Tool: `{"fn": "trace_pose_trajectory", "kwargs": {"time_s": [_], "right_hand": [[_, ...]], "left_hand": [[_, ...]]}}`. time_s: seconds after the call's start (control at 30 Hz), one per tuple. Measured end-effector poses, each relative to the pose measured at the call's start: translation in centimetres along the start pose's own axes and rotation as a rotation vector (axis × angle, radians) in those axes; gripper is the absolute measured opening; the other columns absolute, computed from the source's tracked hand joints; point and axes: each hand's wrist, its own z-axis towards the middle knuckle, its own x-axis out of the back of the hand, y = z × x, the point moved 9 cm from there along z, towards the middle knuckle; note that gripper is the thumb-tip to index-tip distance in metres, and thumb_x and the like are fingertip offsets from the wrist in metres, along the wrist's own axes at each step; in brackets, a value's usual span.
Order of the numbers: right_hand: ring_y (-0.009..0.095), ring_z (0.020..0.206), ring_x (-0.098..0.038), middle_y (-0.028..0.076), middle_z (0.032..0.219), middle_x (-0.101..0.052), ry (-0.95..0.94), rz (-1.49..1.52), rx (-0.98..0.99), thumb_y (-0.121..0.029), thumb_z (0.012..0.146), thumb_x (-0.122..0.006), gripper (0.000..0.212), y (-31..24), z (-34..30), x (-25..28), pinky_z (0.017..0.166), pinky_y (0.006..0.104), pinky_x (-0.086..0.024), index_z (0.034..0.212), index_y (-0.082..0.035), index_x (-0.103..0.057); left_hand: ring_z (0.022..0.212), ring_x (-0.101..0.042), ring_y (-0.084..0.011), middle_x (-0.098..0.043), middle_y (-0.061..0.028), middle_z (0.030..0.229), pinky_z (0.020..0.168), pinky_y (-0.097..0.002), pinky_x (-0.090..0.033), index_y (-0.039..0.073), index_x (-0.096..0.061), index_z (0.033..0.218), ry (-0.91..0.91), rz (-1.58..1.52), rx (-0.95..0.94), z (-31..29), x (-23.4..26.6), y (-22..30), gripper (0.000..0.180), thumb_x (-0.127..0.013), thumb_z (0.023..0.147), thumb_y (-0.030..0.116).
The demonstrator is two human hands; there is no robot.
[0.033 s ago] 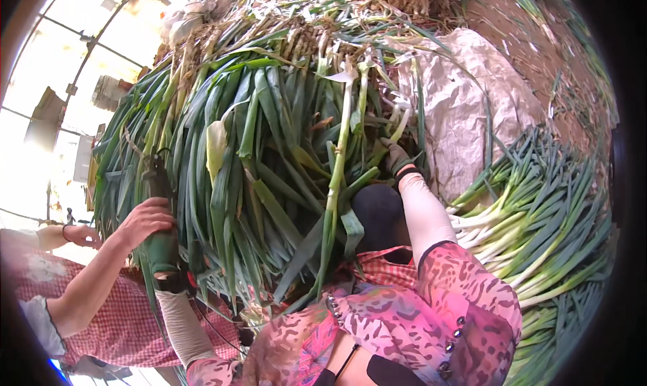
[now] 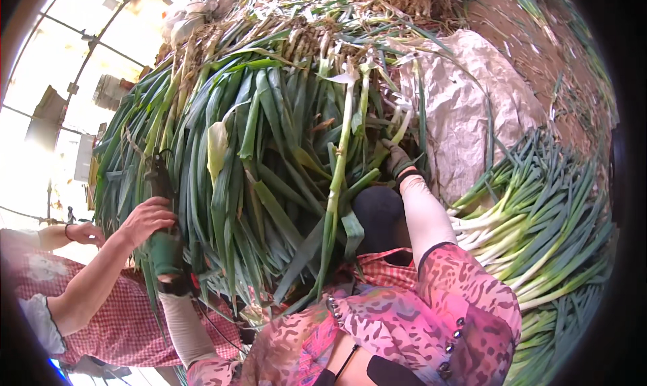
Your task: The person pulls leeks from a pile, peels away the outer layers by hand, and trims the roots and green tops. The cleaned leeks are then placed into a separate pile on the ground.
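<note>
A tall heap of leeks (image 2: 269,137), their long dark green leaves hanging toward me, fills the middle. My right hand (image 2: 397,159), in a dark glove with a black cuff, reaches into its right side, touching leaves and stalks. Leaves hide part of its fingers, so its grip cannot be told. On the left, my left hand (image 2: 165,254) wears a dark green glove and lies against the hanging leaves. Another person's bare hand (image 2: 148,221) rests over it, and its fingers are too hidden to read. One long leek stalk (image 2: 340,143) droops down the front of the heap.
To the right lie a crumpled pale sack (image 2: 472,110) and a pile of cleaned green onions (image 2: 532,224) with white stems. A co-worker in a red checked apron (image 2: 114,318) stands at left. A dark round shape (image 2: 379,217) sits below the heap. A thin cable (image 2: 216,329) hangs near my left sleeve.
</note>
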Motion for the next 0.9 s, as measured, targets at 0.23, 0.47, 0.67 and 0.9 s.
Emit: {"fn": "trace_pose_trajectory", "kwargs": {"time_s": [0.23,0.47,0.67,0.9], "right_hand": [[0.019,0.096,-0.063,0.007,0.109,-0.067,0.115,-0.285,0.225,-0.032,0.091,-0.066,0.037,-4.3,-0.6,0.4,0.087,0.0329,-0.051,0.116,-0.005,-0.065],[0.016,0.092,-0.065,0.004,0.105,-0.066,-0.244,-0.249,0.292,-0.029,0.091,-0.067,0.035,-3.0,-6.1,-16.2,0.081,0.0305,-0.055,0.120,-0.008,-0.063],[0.017,0.095,-0.065,0.006,0.107,-0.066,-0.322,-0.221,0.288,-0.029,0.089,-0.067,0.039,-3.4,-10.8,-21.3,0.081,0.0312,-0.055,0.121,-0.008,-0.061],[0.015,0.080,-0.062,0.006,0.088,-0.064,-0.406,-0.312,0.295,-0.032,0.098,-0.055,0.031,-0.5,-18.6,-27.4,0.074,0.0307,-0.053,0.106,-0.004,-0.063]], "left_hand": [[0.092,-0.065,-0.0158,-0.069,-0.0113,0.104,0.080,-0.0291,-0.051,-0.004,-0.059,0.123,0.268,-0.767,0.615,4.7,7.5,17.4,0.034,-0.060,0.096,0.017],[0.099,-0.066,-0.0232,-0.067,-0.0205,0.111,0.083,-0.0340,-0.051,-0.003,-0.045,0.138,-0.036,-0.956,0.278,25.6,0.6,20.8,0.072,-0.067,0.089,0.045],[0.097,-0.065,-0.0250,-0.066,-0.0214,0.109,0.086,-0.0352,-0.050,-0.005,-0.043,0.136,-0.031,-1.142,0.496,30.3,-2.3,20.7,0.084,-0.079,0.076,0.042],[0.103,-0.058,-0.0146,-0.061,-0.0119,0.121,0.088,-0.0282,-0.048,-0.002,-0.036,0.143,0.098,-1.431,0.241,19.8,2.6,21.2,0.073,-0.075,0.083,0.012]]}}
